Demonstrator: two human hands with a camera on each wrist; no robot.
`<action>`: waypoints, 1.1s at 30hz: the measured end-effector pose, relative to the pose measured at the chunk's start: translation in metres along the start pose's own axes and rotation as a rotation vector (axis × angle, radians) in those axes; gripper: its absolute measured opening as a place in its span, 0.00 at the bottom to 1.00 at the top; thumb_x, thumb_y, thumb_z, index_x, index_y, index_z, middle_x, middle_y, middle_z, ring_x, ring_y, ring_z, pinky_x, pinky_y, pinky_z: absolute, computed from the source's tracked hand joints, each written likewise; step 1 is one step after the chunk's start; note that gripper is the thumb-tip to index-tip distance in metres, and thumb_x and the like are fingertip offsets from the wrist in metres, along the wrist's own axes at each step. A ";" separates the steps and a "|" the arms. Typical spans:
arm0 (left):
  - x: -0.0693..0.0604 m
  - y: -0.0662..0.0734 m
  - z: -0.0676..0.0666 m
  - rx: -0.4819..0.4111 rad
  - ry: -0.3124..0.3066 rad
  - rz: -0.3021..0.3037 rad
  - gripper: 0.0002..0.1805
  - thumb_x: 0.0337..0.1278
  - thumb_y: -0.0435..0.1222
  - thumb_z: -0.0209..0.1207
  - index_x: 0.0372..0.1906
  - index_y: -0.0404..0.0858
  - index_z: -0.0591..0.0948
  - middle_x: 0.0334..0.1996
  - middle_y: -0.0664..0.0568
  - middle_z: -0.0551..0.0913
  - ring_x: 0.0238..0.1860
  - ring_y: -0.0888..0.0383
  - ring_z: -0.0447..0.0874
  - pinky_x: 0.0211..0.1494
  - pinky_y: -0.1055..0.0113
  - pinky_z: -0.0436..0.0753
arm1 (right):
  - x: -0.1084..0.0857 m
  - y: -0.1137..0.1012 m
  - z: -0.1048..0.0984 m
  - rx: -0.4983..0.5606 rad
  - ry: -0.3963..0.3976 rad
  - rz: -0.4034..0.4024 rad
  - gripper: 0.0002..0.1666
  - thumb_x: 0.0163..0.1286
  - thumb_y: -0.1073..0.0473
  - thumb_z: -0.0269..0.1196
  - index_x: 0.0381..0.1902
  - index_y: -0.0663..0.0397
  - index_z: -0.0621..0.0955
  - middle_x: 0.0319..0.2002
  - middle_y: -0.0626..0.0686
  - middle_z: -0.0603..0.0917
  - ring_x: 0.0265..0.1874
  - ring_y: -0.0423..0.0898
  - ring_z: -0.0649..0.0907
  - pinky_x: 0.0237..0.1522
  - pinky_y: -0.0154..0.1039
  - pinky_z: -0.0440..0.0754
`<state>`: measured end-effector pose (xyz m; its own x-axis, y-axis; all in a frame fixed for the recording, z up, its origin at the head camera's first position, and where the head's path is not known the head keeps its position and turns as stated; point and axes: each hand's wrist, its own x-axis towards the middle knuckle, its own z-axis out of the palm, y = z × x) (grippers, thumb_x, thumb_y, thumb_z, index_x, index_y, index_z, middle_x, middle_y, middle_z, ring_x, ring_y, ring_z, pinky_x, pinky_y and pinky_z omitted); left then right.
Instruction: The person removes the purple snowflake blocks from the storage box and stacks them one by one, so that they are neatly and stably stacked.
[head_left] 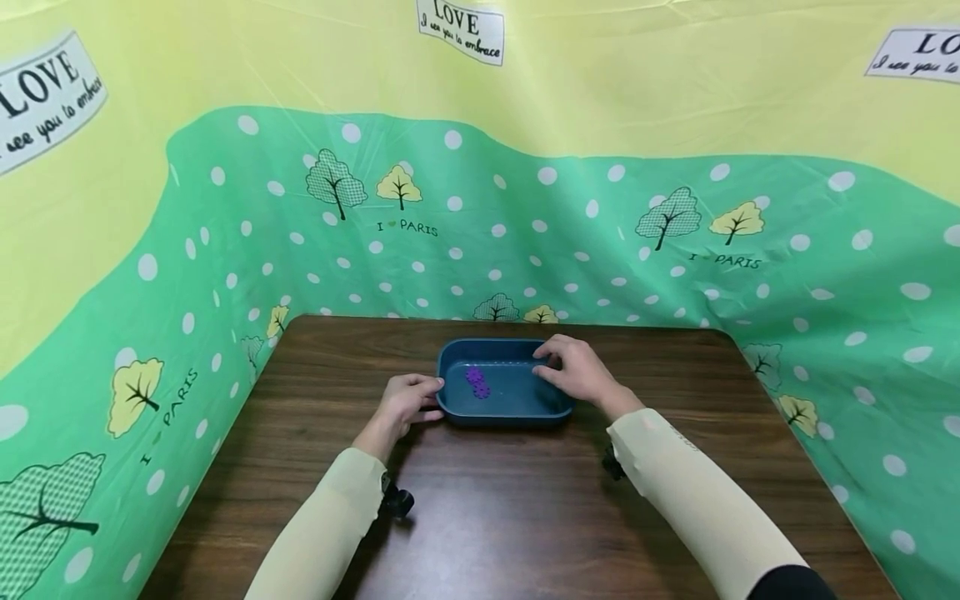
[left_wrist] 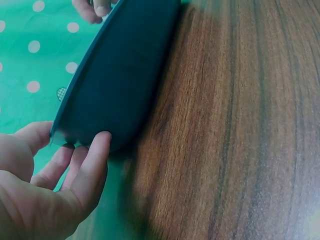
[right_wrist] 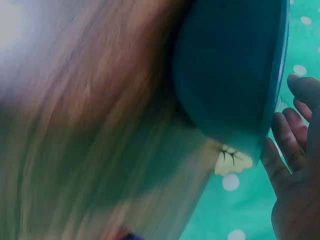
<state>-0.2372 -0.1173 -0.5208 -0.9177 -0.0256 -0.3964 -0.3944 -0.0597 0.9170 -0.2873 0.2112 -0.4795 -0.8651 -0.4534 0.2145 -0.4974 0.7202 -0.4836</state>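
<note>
A dark blue plastic tray (head_left: 517, 410) stands near the far edge of the table. Small purple notched pieces (head_left: 477, 382) lie close together inside it, left of its middle. My left hand (head_left: 408, 398) holds the tray's left end; in the left wrist view the thumb is at the rim and the fingertips (left_wrist: 103, 137) touch the outer wall. Over the right end hovers my right hand (head_left: 573, 367), its fingers spread and bent a little. The right wrist view shows these fingers (right_wrist: 287, 135) beside the tray's rim, with nothing seen in them.
The brown wood-grain table (head_left: 510, 517) reaches toward me from the tray. A green and yellow printed cloth (head_left: 525, 208) hangs behind and along both sides. At the bottom of the right wrist view is a small dark purple patch (right_wrist: 132, 237), too cut off to identify.
</note>
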 end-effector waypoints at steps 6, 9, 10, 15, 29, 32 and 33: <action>-0.002 -0.001 0.002 0.001 -0.004 0.002 0.16 0.66 0.37 0.67 0.51 0.30 0.84 0.47 0.36 0.85 0.42 0.50 0.88 0.48 0.52 0.92 | 0.005 -0.008 0.017 0.026 -0.069 0.013 0.17 0.69 0.54 0.72 0.52 0.55 0.87 0.47 0.52 0.86 0.41 0.48 0.84 0.43 0.47 0.87; -0.003 0.000 0.003 0.002 -0.011 0.006 0.17 0.67 0.37 0.66 0.53 0.29 0.84 0.49 0.35 0.85 0.42 0.50 0.88 0.48 0.52 0.92 | 0.007 -0.011 0.024 0.034 -0.095 0.012 0.18 0.69 0.53 0.72 0.53 0.55 0.86 0.49 0.54 0.86 0.41 0.48 0.85 0.43 0.47 0.88; -0.003 0.000 0.003 0.001 -0.009 0.004 0.17 0.67 0.37 0.66 0.53 0.29 0.84 0.49 0.35 0.85 0.43 0.50 0.88 0.48 0.53 0.92 | 0.008 -0.012 0.026 0.032 -0.104 0.007 0.19 0.69 0.53 0.72 0.53 0.55 0.86 0.49 0.54 0.86 0.41 0.47 0.85 0.43 0.47 0.88; -0.003 0.003 0.002 -0.007 -0.004 0.005 0.16 0.68 0.36 0.65 0.53 0.29 0.84 0.49 0.35 0.85 0.45 0.46 0.88 0.47 0.53 0.92 | 0.013 -0.020 0.037 0.003 -0.170 -0.002 0.20 0.69 0.52 0.72 0.55 0.54 0.86 0.50 0.53 0.86 0.43 0.46 0.85 0.45 0.46 0.89; -0.001 0.001 0.003 -0.005 -0.005 0.005 0.16 0.67 0.36 0.66 0.52 0.29 0.83 0.46 0.36 0.85 0.44 0.48 0.88 0.47 0.53 0.93 | 0.027 -0.033 0.061 0.013 -0.295 0.044 0.22 0.65 0.50 0.75 0.54 0.50 0.86 0.49 0.48 0.87 0.45 0.43 0.85 0.48 0.45 0.88; -0.002 0.001 0.002 -0.003 -0.005 0.005 0.16 0.68 0.37 0.66 0.52 0.29 0.84 0.47 0.36 0.84 0.45 0.48 0.87 0.47 0.54 0.93 | 0.033 -0.035 0.063 0.022 -0.312 0.053 0.22 0.65 0.50 0.75 0.54 0.50 0.86 0.49 0.48 0.87 0.46 0.44 0.85 0.51 0.46 0.88; -0.002 0.002 0.002 -0.002 -0.003 0.007 0.16 0.68 0.37 0.66 0.52 0.29 0.84 0.47 0.37 0.84 0.44 0.48 0.87 0.47 0.54 0.93 | 0.035 -0.036 0.064 0.022 -0.315 0.053 0.22 0.64 0.50 0.75 0.54 0.50 0.86 0.50 0.49 0.87 0.46 0.44 0.85 0.52 0.46 0.88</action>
<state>-0.2363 -0.1154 -0.5182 -0.9205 -0.0227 -0.3901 -0.3881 -0.0615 0.9195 -0.2953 0.1362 -0.5087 -0.8254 -0.5583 -0.0831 -0.4476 0.7371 -0.5064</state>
